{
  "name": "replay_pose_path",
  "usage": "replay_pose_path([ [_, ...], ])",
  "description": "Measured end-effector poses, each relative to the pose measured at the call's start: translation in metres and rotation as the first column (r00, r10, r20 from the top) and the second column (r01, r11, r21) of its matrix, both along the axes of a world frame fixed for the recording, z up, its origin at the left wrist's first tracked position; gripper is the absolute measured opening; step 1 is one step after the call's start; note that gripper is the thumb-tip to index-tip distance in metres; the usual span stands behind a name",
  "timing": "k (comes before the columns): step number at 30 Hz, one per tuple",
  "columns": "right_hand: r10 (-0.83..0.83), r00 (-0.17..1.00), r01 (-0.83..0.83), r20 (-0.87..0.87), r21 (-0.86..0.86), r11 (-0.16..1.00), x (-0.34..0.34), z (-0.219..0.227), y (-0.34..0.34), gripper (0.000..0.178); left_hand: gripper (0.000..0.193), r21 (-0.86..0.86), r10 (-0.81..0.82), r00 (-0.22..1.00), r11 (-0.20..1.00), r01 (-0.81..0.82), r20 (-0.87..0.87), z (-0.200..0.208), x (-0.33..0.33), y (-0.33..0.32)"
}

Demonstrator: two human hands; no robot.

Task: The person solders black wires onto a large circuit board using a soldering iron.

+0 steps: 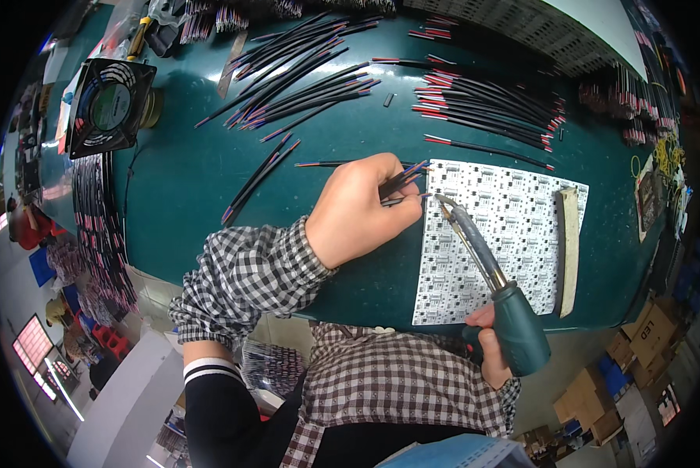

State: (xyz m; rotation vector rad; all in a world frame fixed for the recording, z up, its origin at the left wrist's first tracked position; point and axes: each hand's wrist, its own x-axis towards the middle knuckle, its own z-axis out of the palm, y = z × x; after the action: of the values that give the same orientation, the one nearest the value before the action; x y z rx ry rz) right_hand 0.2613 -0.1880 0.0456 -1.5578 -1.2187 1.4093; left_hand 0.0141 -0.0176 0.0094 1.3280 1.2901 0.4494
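Note:
My left hand (354, 210) is closed around a few black cables (399, 184) with thin coloured wire ends, above the left edge of a white circuit board panel (459, 285). One wire end pokes out past its thumb and finger towards the panel. My right hand (492, 355) grips the green handle of a soldering iron (522, 327) at the panel's near edge. The iron's bent tip lies close to that wire end; whether they touch I cannot tell. A pale flat bar (567, 253) rests along the panel's right side.
Black cables with red and white ends (483, 113) lie beyond the panel. More cables (303, 97) spread across the green table (178, 187) at the back left. A black fan (110, 108) stands at far left, with a cable bundle (100, 226) nearer. Cardboard boxes (592, 398) sit below right.

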Motion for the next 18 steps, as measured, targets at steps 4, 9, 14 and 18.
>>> replay_pose_path([
  [4, 0.001, 1.000, -0.001, 0.021, 0.002, 1.000, -0.0008, -0.0006, 0.0005, 0.049, 0.017, 0.021, 0.011, 1.000, 1.000, -0.011, 0.012, -0.0027, -0.0004, -0.0012],
  [9, 0.031, 0.998, -0.030, 0.063, -0.017, 0.999, 0.0006, -0.0021, -0.0004, 0.050, 0.017, 0.039, 0.007, 1.000, 0.999, -0.008, 0.010, -0.0008, -0.0002, -0.0006],
  [14, 0.020, 0.998, -0.019, 0.067, -0.021, 1.000, 0.0023, -0.0052, -0.0026, 0.050, 0.017, 0.041, 0.006, 1.000, 0.999, -0.007, 0.002, -0.0007, 0.0005, -0.0001],
  [18, -0.055, 0.998, 0.056, 0.040, -0.036, 0.998, -0.0033, -0.0066, -0.0071, 0.051, 0.017, 0.050, 0.002, 1.000, 0.999, -0.002, 0.001, -0.0002, 0.0009, -0.0002],
])
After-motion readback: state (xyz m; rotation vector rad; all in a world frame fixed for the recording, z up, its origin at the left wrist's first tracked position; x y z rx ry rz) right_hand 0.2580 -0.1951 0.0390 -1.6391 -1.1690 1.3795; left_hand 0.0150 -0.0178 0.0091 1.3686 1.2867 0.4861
